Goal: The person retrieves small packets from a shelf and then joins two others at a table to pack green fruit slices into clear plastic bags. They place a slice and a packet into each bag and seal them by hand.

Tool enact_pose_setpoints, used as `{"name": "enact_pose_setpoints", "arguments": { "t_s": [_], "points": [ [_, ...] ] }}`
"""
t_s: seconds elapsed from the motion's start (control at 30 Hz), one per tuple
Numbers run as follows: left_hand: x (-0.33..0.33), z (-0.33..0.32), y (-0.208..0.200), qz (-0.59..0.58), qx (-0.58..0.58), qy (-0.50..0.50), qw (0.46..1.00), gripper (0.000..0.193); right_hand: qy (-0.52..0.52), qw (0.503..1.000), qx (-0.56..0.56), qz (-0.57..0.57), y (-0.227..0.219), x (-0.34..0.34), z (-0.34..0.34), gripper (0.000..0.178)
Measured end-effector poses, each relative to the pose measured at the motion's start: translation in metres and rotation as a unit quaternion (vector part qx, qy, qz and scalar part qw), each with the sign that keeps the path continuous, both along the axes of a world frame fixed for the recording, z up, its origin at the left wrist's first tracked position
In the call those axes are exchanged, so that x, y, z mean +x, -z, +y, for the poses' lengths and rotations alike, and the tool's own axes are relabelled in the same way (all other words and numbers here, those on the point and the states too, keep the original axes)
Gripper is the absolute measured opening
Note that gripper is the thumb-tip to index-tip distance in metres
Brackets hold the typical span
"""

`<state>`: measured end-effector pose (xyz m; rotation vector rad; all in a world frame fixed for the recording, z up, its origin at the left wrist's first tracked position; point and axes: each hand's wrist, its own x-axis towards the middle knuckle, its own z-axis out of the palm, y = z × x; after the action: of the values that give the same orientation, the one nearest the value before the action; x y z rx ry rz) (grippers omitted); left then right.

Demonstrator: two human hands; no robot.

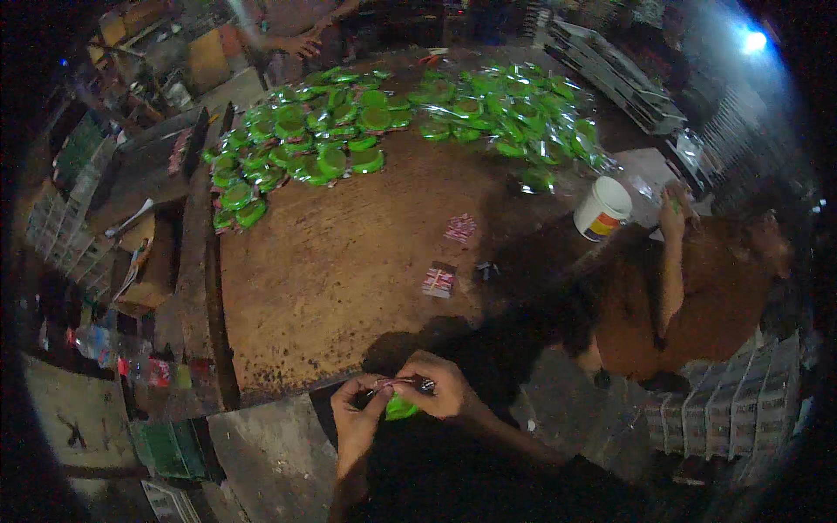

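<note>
Close to my body, at the table's near edge, I hold a small bright green packet [399,408] between both hands. My left hand [355,417] pinches its top from the left, thumb and fingers together. My right hand [438,385] grips the same top edge from the right. A thin reddish-white strip, like a printed card, shows between the fingertips; the fingers partly cover it. Farther up the table lie a banded stack of pink-and-white cards [438,281] and a loose pile of similar cards [460,228]. Beside the stack is a small dark object [488,271], too blurred to name.
Green items in shiny transparent wrap lie in a left heap [331,131] and a right heap [514,109] on the brown table [305,261]. A white tub [603,209] stands at the right, near a co-worker [689,288]. Another person's hands [301,42] show beyond the far edge.
</note>
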<state>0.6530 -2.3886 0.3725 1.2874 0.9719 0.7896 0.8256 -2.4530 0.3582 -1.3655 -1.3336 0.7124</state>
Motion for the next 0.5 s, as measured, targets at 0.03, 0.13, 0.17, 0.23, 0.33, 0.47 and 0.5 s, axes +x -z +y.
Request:
{"name": "enact_pose_setpoints", "arguments": {
  "t_s": [0.03, 0.13, 0.17, 0.23, 0.33, 0.47, 0.5],
  "points": [
    [0.001, 0.000, 0.002, -0.007, 0.014, -0.006, 1.000, 0.008, -0.010, 1.000, 0.004, 0.002, 0.000, 0.002, 0.001, 0.012],
    [0.005, 0.003, 0.007, -0.021, -0.010, -0.021, 0.999, 0.007, 0.012, 0.998, 0.056, 0.005, -0.004, 0.006, 0.004, 0.013],
    [0.007, 0.003, 0.008, -0.012, -0.006, -0.025, 1.000, 0.007, 0.053, 0.998, 0.041, -0.013, -0.007, 0.007, 0.005, 0.012],
    [0.012, 0.004, 0.008, 0.001, 0.008, -0.033, 0.999, 0.006, 0.146, 0.987, 0.047, -0.048, -0.015, 0.005, 0.005, 0.011],
    [0.025, -0.005, 0.008, 0.018, 0.038, -0.009, 0.999, 0.006, 0.291, 0.954, 0.070, 0.004, -0.025, -0.002, 0.005, 0.008],
    [0.040, -0.022, 0.006, 0.001, 0.118, -0.011, 0.993, 0.010, 0.215, 0.951, 0.122, 0.186, -0.026, -0.013, 0.009, 0.034],
    [0.042, -0.023, 0.007, 0.006, 0.117, -0.007, 0.993, 0.009, 0.230, 0.942, 0.130, 0.207, -0.023, -0.014, 0.011, 0.040]
  ]
}}
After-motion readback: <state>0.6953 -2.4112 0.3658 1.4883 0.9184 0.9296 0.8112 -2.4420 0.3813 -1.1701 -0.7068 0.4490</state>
